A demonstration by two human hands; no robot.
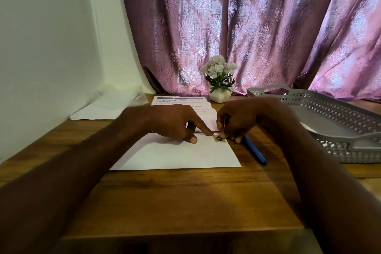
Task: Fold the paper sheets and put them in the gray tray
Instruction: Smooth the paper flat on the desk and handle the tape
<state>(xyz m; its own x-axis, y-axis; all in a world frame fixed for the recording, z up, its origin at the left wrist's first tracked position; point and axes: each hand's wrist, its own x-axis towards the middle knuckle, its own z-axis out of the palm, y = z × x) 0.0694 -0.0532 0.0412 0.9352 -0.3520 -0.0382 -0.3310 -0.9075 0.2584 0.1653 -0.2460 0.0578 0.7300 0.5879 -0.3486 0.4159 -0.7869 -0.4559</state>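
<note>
Pink patterned curtains hung behind the wooden table. On it lay a white paper sheet, its far edge under both hands. The left hand pressed down with an outstretched forefinger; the right hand seemed to pinch the fold. At the right stood the gray tray.

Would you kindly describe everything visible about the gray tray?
The gray tray looks like plastic, with latticed, perforated walls and cut-out handle openings at its near and far ends. It sits upright on the wooden table, to the right of the paper and in front of the curtain. Something white lies inside at its right edge, mostly out of view. Neither hand touches it.
</note>
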